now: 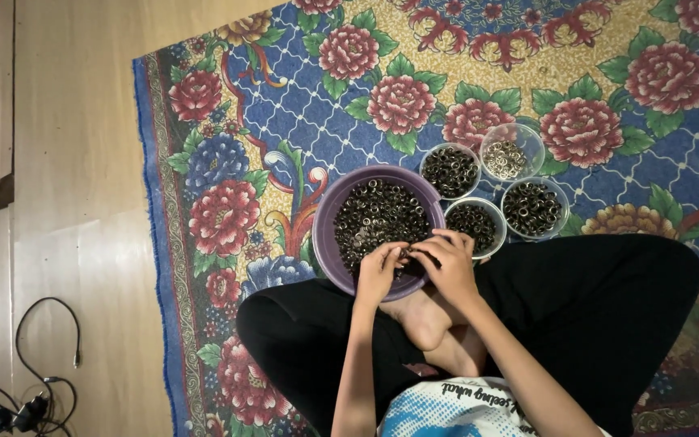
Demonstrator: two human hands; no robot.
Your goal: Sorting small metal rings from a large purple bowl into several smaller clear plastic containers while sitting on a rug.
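Floral rug [228,154]: both hands [418,267] pinch rings [378,214] over purple bowl [325,231].

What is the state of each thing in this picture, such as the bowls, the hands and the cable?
Large purple plastic bowl: upright, nearly full of small metal rings.
Four small clear round cups: upright, open, each holding rings.
Left hand: over the bowl's near rim, fingers pinched on rings.
Right hand: beside it, fingers curled on rings.
Blue floral carpet: spread flat.
Black cable: loose on the wooden floor.
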